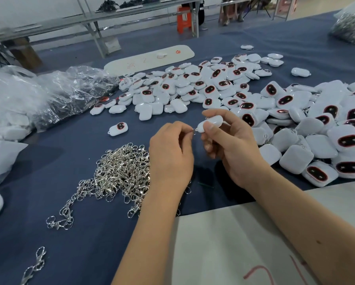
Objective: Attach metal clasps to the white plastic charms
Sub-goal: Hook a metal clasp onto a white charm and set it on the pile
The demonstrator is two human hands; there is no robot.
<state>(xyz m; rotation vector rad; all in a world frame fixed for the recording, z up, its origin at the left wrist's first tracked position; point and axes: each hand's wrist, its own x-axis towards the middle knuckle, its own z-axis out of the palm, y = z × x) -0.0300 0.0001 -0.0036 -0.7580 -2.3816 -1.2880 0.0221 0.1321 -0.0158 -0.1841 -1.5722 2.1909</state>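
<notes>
my right hand (232, 149) holds a white plastic charm (210, 123) above the blue table cloth (80, 233), thumb pressed on its near face and fingers curled behind it, the small loop end turned toward my other hand. my left hand (170, 155) is curled in close beside it, fingertips pinching a small metal clasp (193, 130) right at the charm's loop (only a glint of metal shows between the fingers, so i cannot tell whether it is hooked through). just below and to the left of my left hand lies the tangled heap of silver clasps (119, 173), with a loose string of them trailing away toward my near left and one more stray clasp (36, 264) well apart, close to the table's edge. beyond my grip spreads the far pile of charms (193, 87), white with dark red-rimmed ovals, and to the right of my right hand a bigger, closer pile (326, 136) is stacked several deep. one single charm (118, 129) sits alone to the left of my hands. further left are crumpled clear plastic bags (55, 95). under my forearms lies a white sheet (234, 243) with red marks on it.
</notes>
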